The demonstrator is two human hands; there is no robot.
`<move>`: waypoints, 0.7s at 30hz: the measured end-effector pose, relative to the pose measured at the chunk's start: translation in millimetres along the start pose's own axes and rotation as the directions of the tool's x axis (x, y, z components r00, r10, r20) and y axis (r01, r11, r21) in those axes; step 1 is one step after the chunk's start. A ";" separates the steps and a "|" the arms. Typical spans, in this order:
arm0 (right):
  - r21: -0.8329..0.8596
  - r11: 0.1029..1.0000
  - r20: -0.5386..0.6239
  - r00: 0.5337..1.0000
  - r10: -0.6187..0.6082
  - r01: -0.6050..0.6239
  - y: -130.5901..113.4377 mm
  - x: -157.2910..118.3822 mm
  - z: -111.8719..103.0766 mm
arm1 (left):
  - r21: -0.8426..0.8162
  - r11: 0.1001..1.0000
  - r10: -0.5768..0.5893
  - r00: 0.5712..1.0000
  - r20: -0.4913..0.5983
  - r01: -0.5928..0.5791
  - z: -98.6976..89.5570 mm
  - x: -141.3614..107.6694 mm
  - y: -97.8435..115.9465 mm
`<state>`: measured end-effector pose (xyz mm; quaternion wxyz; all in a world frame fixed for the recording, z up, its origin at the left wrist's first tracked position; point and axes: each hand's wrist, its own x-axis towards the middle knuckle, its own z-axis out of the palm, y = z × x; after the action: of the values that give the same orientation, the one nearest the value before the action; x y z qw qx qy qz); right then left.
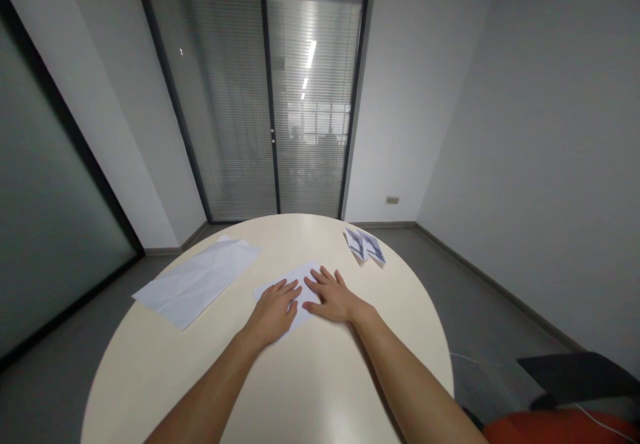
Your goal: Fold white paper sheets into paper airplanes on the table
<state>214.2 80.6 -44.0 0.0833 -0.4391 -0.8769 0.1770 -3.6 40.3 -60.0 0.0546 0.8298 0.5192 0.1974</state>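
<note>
A white sheet of paper point(309, 305) lies on the round cream table point(300, 391), partly covered by both hands. My left hand point(274, 309) rests on its left part, palm down with the fingers spread a little. On the right side of the same sheet, my right hand point(334, 296) lies flat with its fingers apart. The two thumbs point toward each other with a narrow gap between them. Neither hand grips anything. Parts of the sheet's outline are hidden beneath the hands.
A larger creased white sheet point(200, 284) lies at the table's left and reaches its edge. Near the back right edge is a folded paper piece point(365, 245) with dark printing. A red and black chair point(560, 424) stands at the lower right, beyond the table.
</note>
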 end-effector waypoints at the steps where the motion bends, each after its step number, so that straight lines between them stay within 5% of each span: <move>1: -0.001 1.000 0.003 1.000 0.001 -0.001 -0.6 0.0 0.0 | 0.009 1.000 0.000 1.000 0.004 0.000 -0.2 0.0 0.2; 15: -0.063 0.995 -0.141 0.988 0.069 -0.078 4.1 1.3 -3.3 | -0.005 1.000 0.025 0.999 0.041 -0.025 -2.4 -7.7 -0.8; 21: -0.094 0.996 -0.168 0.986 -0.018 0.002 3.3 0.9 -3.4 | 0.015 0.999 0.033 0.995 0.090 -0.035 -6.5 -8.6 1.4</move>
<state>217.2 84.0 -42.1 0.1373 -0.4516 -0.8762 0.0974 -8.2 31.4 -55.9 0.0677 0.8469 0.5037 0.1566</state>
